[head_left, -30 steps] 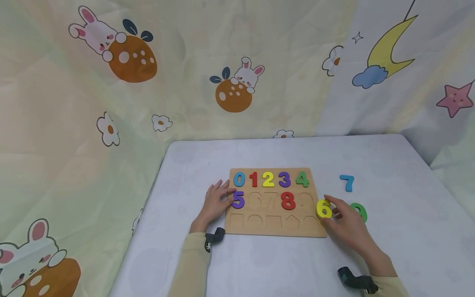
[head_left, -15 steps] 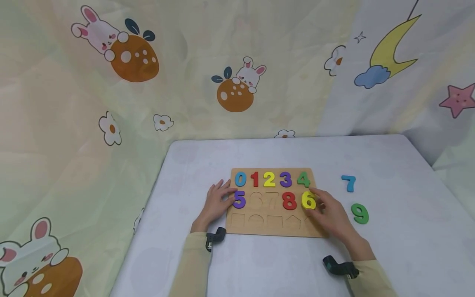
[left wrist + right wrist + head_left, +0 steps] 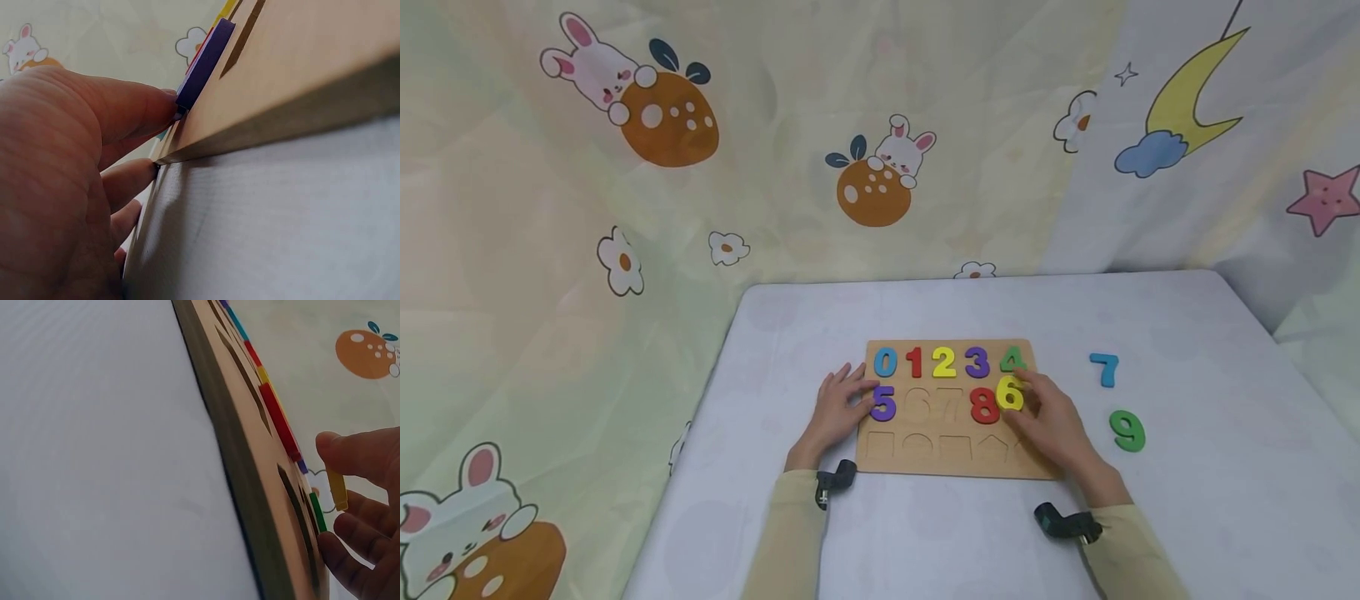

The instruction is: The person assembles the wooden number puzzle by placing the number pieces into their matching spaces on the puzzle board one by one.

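Observation:
A wooden number board (image 3: 895,464) lies on the table. My right hand (image 3: 1054,425) pinches a yellow number 6 (image 3: 1002,392) between thumb and fingers, above the right part of the board; the right wrist view shows the 6 edge-on, raised off the board. In the head view it sits just right of the red 8 (image 3: 985,406) and partly below the green 4 (image 3: 1013,358). My left hand (image 3: 835,412) rests at the board's left edge, its fingers extended. Its thumb and index finger come right up to the purple 5 (image 3: 884,404).
A blue 7 (image 3: 1107,373) and a green 9 (image 3: 1141,433) lie on the white tabletop (image 3: 1210,467) right of the board. Along the board's top row sit a blue 0 (image 3: 877,362), a red 1 (image 3: 915,363), a yellow 2 (image 3: 945,364) and a purple 3 (image 3: 979,363). Behind the table hangs a printed cloth.
My right hand has carried the yellow 6 leftward from beside the board's right edge to over the board, close to the red 8. The left hand stays in place.

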A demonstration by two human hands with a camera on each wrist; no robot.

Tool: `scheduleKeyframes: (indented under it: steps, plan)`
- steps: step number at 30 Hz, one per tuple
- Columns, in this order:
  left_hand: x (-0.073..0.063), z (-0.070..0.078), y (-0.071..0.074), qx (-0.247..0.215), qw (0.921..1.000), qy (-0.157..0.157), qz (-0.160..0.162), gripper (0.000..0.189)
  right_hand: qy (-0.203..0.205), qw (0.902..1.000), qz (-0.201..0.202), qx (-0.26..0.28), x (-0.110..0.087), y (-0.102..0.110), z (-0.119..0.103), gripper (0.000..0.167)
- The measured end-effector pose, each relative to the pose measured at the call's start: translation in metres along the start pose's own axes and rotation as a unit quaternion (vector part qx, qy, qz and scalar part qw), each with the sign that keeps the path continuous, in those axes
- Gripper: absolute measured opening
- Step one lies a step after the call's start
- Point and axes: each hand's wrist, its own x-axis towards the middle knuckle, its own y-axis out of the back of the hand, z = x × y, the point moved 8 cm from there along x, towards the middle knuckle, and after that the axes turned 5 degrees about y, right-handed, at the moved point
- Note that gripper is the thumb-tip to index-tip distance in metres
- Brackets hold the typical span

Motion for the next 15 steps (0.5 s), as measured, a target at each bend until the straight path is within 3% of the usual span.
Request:
scheduleKeyframes:
  steps: [7,15]
  plan:
    - [0.0,0.0,0.0,-0.006,1.0,-0.003,-0.001,0.032,0.005,0.9998,-0.01,0.015,0.005,-0.013,-0.015,0.07]
    - [0.0,-0.001,-0.001,-0.003,1.0,0.0,-0.002,0.032,0.041,0.9988,-0.016,0.022,0.007,-0.033,-0.036,0.068]
